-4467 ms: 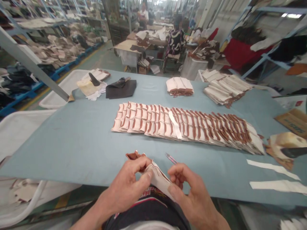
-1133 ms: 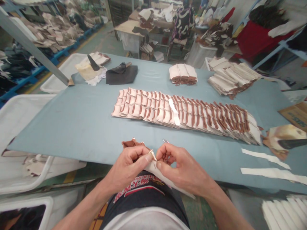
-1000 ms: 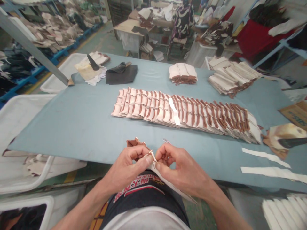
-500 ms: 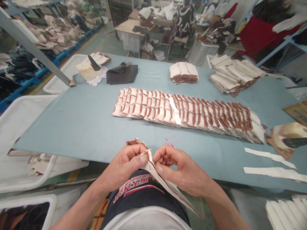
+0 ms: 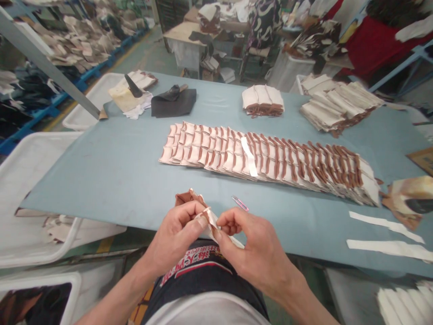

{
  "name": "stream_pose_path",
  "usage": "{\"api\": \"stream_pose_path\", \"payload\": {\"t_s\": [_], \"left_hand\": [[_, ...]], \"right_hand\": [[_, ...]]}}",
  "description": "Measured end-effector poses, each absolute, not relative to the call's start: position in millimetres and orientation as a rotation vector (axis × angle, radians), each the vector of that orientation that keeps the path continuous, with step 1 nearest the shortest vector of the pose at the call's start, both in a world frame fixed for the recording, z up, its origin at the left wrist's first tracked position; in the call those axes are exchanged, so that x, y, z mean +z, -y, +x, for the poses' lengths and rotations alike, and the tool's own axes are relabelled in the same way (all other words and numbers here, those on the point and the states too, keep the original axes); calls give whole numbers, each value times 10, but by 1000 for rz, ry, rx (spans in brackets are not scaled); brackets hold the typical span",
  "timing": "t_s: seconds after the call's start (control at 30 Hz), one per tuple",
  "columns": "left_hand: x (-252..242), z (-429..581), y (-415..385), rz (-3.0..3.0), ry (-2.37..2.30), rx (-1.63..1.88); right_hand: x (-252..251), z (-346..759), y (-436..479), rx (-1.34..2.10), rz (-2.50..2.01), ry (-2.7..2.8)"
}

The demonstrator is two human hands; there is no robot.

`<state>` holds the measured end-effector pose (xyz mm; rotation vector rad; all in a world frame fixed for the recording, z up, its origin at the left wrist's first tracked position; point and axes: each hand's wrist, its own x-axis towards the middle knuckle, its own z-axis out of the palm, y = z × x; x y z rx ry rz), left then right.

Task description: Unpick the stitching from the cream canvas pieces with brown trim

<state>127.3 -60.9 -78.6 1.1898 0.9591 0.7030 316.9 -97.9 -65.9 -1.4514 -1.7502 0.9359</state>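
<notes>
Head view: at the near edge of the worktop [image 5: 118,171], the left hand [image 5: 176,237] and right hand [image 5: 253,253] both pinch one pale, brown-edged piece [image 5: 210,218]. Their fingers are closed on its upper end, almost touching. Its long axis slants down-right under the right hand.

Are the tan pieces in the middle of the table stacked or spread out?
Spread out: the tan pieces overlap like shingles in one long row across the table.
</notes>
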Motion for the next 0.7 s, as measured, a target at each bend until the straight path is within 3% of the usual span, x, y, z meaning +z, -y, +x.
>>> {"api": "stream_pose_path", "payload": {"t_s": [0.2, 0.7], "left_hand": [[-893, 1285, 541, 1171, -960, 807], [-931, 1361, 390, 1081, -958, 657]], "right_hand": [[-751, 3016, 944, 598, -1421, 1772], [-823, 3067, 774, 700, -1488, 1721]]}}
